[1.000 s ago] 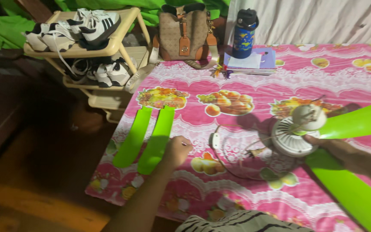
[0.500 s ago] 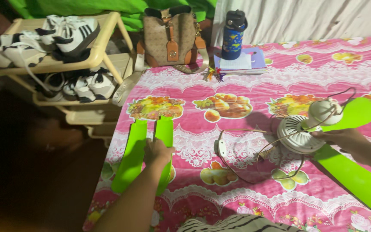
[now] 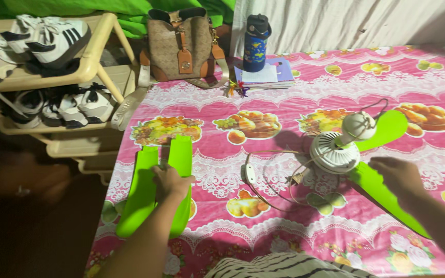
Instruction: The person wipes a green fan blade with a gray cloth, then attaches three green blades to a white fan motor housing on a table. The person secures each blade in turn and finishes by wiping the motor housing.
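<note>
Pink fruit-print cloth (image 3: 294, 98) covers the table; white curtain behind, green fabric top left. We see a tan shoe rack (image 3: 96, 49) w/ sneakers (image 3: 52, 33) left of the table, a brown bag (image 3: 181, 44) at the far edge, and a blue bottle (image 3: 256, 36) standing on a notebook (image 3: 279, 69) next to it.

Our left hand (image 3: 170, 183) lies on two loose green blades (image 3: 181, 154), side by side near the table's left edge, fingers curled over the right one; can't tell if it's actually gripped.

Our right hand (image 3: 400, 175) rests knuckles-up on a long green blade (image 3: 387, 198) still fixed to the white fan motor (image 3: 333, 152), just right of the motor; grip not visible. A 2nd attached blade (image 3: 384, 128) points up-right. A thin cord (image 3: 269, 177) w/ a white switch (image 3: 249, 172) loops on the cloth btw the hands.
</note>
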